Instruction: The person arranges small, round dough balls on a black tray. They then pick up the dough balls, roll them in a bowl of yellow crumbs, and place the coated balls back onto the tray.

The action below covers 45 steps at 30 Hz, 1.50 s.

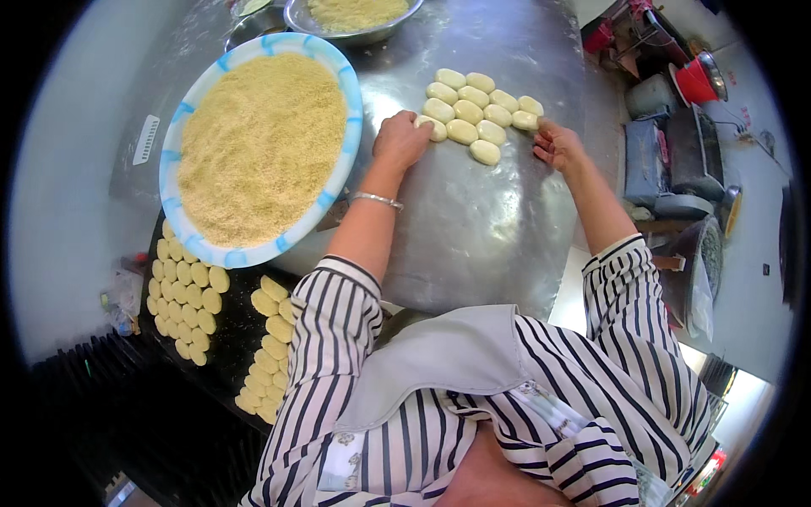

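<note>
Several smooth, pale oval dough pieces lie close together in rows on a metal-topped table. My left hand is at the left end of the group, its fingertips against the dough piece there. At the right end, the fingertips of my right hand touch another dough piece, with the other fingers curled. Whether either hand grips its piece cannot be told. Left of my left hand stands a large blue-and-white basin filled with yellowish crumbs.
A black tray at the lower left holds rows of coated oval pieces. At the table's far side are a metal bowl of crumbs and a smaller metal bowl. Buckets and containers, one a red bucket, stand beyond the table's right edge.
</note>
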Tool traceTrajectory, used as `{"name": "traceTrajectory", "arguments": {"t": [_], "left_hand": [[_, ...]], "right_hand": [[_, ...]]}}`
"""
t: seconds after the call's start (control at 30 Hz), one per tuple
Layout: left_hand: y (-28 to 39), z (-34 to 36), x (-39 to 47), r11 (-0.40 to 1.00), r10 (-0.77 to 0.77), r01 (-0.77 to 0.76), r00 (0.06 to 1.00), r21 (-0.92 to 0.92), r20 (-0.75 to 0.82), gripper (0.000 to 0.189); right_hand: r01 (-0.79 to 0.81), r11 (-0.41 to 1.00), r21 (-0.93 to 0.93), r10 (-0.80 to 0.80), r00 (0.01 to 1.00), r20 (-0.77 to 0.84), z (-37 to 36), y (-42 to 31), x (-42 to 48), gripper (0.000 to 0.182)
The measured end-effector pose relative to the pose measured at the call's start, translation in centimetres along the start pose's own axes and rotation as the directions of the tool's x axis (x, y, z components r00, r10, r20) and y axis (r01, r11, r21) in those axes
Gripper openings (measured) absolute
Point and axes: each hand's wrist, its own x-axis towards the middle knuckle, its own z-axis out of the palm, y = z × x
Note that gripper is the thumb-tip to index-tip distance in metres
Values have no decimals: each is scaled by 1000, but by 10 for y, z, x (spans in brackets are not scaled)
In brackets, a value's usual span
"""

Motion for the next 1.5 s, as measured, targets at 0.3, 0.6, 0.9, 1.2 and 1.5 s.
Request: {"name": "traceTrajectory", "arguments": {"t": [0.3,0.6,0.9,1.2,1.5], "left_hand": [[25,1,-62,973,155,-178,976,-147,-155,38],[36,-190,-182,965,128,-193,939,-178,-319,43],[-75,-240,-152,872,251,-55,903,486,-349,24],[-70,-227,-148,831,286,-18,871,556,-399,29],[-86,-274,-143,715,-289,-23,901,-699,-324,17]], "right_hand": [[342,911,-228,-303,934,191,47,-2,-73,24],[787,610,-91,-387,396,833,205,-61,-192,29],[853,-522,3,-201,-127,971,344,-3,-205,28],[818,-573,-54,-152,-41,988,350,8,-228,21],[947,-45,-318,-342,285,896,364,-16,-216,29]]}}
